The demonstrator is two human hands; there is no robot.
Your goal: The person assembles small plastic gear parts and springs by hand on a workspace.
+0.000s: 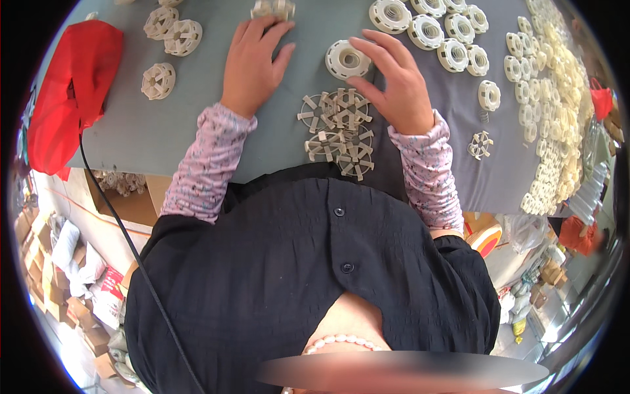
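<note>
The right hand (pixel 397 82) holds a white ring (pixel 335 60) by its edges. The left hand (pixel 254 65) bends by pale parts (pixel 283 9) — can't tell if it's gripping. Spoked pieces (pixel 344 118) lie between the forearms — more rings (pixel 426 31) beyond the right hand.

Bright, diffuse light spreads evenly over the tabletop (pixel 197 131), while the black shirt (pixel 262 262) stays dark with its folds readable. The pale floor (pixel 105 230) at left looks washed out. Central detail is fairly crisp; toward the rim, edges bend, clutter softens and bluish fringing appears. Black corners frame everything, and a blurred oval patch (pixel 401 372) smears the bottom.
</note>
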